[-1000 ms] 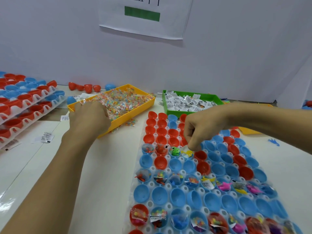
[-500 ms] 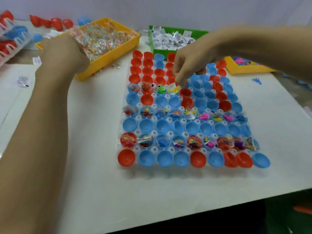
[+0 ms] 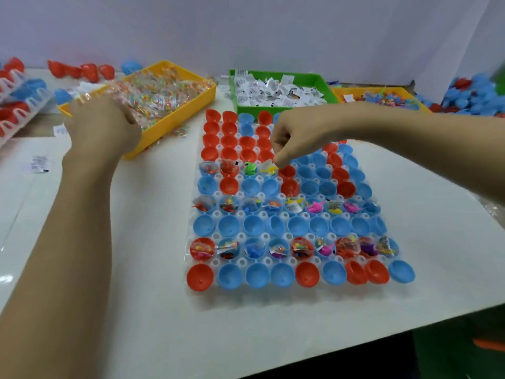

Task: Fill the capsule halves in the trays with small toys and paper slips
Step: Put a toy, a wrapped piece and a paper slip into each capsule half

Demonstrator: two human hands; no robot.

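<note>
Head view: yellow bin (image 3: 175, 124) behind left hand (image 3: 102, 129), beside green bin (image 3: 322, 83).

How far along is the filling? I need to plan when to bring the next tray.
Done: two full rows, nearest filled row and middle one, hold toys and slips. In hand: the right hand drops something by the fourth cup of a partly filled row; the left hand reaches into the yellow bin. Left: that row's remaining cups, possibly the far red cups.

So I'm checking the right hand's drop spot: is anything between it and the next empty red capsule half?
Nothing visible blocks it. The right hand hovers just above the empty red capsule half, beside the yellow toy.
</note>
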